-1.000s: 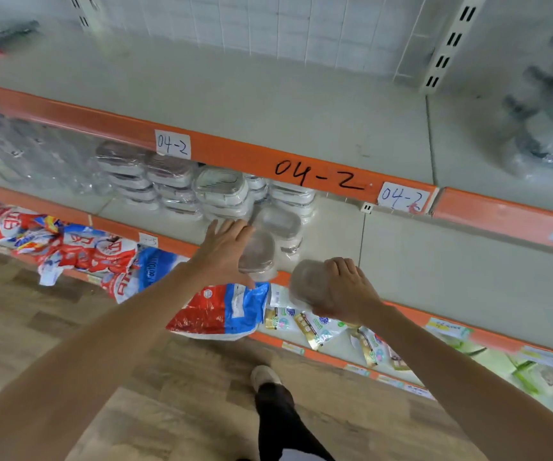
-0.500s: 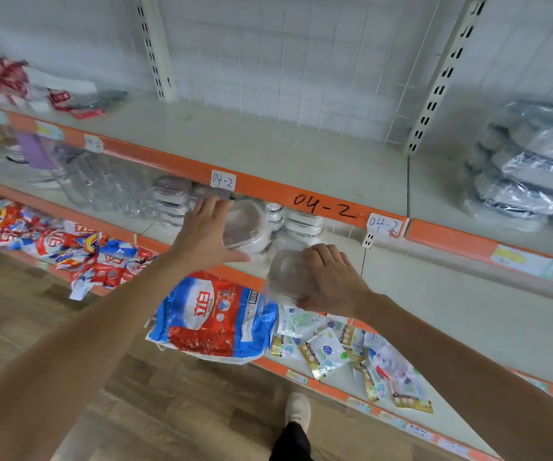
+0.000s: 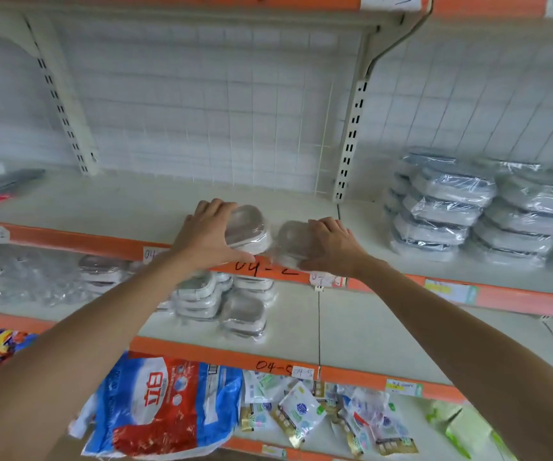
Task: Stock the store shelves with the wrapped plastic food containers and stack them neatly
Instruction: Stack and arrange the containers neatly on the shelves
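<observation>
While each hand grasps one wrapped plastic food container, both containers sit at the front edge of the upper shelf (image 3: 135,201), just behind its orange price rail (image 3: 69,241). The left container (image 3: 250,227) is held by the left hand (image 3: 207,236), fingers curled over its far-left rim and thumb stretched along its near side. The right container (image 3: 290,239) is held by the right hand (image 3: 331,246), fingers over its right end and thumb along its near edge. Both containers lie between the two hands, just beside each other; whether they touch cannot be determined.

Below the hands, on the middle shelf (image 3: 368,327), stand stacks of similar wrapped containers (image 3: 202,301), with a single container (image 3: 245,316) in front of them. To the right of the right hand, well apart on the upper level, larger wrapped containers (image 3: 468,211) are stacked in several columns. Below the left forearm, on the lowest shelf, lies a red, white and blue bag (image 3: 168,404), with small sachets (image 3: 298,410) beside it. White wire grid panels (image 3: 202,104) form the backing beyond the hands.
</observation>
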Demonstrator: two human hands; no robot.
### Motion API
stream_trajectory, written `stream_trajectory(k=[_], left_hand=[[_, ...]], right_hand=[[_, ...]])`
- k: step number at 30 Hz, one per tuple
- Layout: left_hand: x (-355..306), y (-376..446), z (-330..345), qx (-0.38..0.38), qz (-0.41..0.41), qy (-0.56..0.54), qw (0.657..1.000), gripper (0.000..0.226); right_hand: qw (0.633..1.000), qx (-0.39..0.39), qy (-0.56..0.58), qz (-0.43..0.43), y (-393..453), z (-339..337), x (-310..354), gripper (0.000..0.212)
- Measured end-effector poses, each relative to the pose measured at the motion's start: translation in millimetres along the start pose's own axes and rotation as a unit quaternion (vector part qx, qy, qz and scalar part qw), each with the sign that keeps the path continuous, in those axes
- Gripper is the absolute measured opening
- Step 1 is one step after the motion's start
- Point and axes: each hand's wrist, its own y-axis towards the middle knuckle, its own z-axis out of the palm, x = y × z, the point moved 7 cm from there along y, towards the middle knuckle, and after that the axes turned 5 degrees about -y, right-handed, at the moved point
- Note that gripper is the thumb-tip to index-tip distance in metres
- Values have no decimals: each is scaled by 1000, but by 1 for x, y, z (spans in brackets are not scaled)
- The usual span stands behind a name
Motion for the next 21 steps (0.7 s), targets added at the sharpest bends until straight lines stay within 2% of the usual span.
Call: stream_trajectory(k=[4,9,14,21], left_hand=[[-6,41,5,8,7,-14,1000,91],[-7,88,23,45,11,-3,999,91],[-12,137,43,23,14,-29,999,92],[-23,190,77,75,34,-21,996,91]], right_hand=[[999,27,4,40,33,5,-46,89],[993,92,-1,69,71,15,-94,91],[995,76,10,56,116,17,-122,92],[994,99,24,35,148,19,-132,97]])
